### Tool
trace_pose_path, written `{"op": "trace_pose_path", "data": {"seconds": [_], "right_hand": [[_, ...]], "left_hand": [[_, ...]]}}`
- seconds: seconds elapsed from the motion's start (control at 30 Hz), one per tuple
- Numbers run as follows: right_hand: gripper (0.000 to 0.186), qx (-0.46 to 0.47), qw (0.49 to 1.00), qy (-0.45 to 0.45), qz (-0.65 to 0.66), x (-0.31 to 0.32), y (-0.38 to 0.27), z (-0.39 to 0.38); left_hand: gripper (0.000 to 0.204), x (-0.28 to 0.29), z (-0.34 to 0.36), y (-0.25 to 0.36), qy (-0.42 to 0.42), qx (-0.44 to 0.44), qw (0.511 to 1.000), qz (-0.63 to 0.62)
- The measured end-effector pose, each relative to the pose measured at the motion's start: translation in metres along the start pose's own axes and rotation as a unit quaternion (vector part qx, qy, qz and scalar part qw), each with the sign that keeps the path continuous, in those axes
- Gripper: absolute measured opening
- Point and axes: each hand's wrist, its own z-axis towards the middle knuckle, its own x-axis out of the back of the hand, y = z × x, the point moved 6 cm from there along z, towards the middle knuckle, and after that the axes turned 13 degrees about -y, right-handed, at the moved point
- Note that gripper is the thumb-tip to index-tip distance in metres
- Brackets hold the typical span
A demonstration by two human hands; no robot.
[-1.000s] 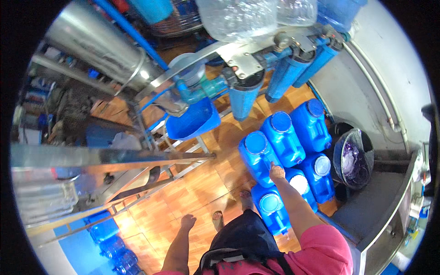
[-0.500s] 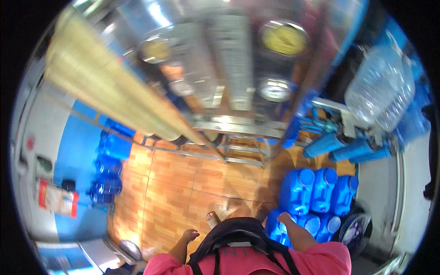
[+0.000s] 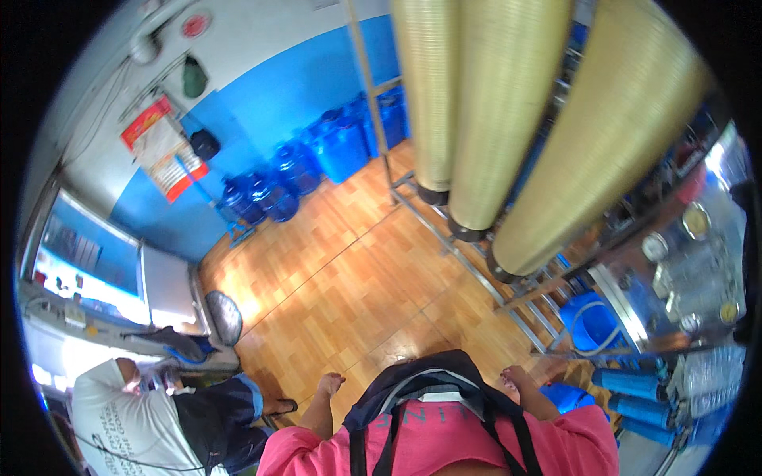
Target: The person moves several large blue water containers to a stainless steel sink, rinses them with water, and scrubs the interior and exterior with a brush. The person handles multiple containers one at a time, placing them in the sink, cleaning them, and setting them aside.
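Note:
My left hand hangs at the lower middle beside the dark bag at my front, fingers curled, with nothing visible in it. To the bag's right, my right hand has loosely bent fingers apart, holding nothing. Blue jugs stand just beyond it, partly hidden by my arm. Three blue filter housings are further right.
Tall yellow cylinders stand on a metal frame. Blue water containers line the far wall. A person in a white shirt is at lower left, by a window. A blue bucket sits under the frame.
The view has swung left, away from the jugs, bringing the far wall and the other person into sight. My right hand has let go of the jug it touched.

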Motion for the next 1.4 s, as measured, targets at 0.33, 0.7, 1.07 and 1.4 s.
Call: {"op": "trace_pose_path", "data": {"seconds": [0.33, 0.7, 1.07, 1.4], "right_hand": [[0.015, 0.089, 0.977, -0.138, -0.136, 0.024, -0.237, 0.103], [0.012, 0.144, 0.855, -0.242, -0.435, 0.067, -0.552, 0.282], [0.012, 0.215, 0.853, -0.347, -0.326, -0.12, -0.863, 0.334], [0.038, 0.431, 0.554, -0.52, -0.487, -0.26, -0.924, 0.24]], "left_hand": [[0.042, 0.075, -0.027, -0.013, 0.118, 0.064, 0.99, -0.046], [0.059, 0.013, -0.123, -0.004, 0.265, 0.29, 0.856, -0.337], [0.08, -0.181, -0.062, -0.007, 0.343, 0.503, 0.566, -0.555], [0.046, -0.041, 0.016, 0.02, 0.057, 0.36, 0.803, -0.471]]}}
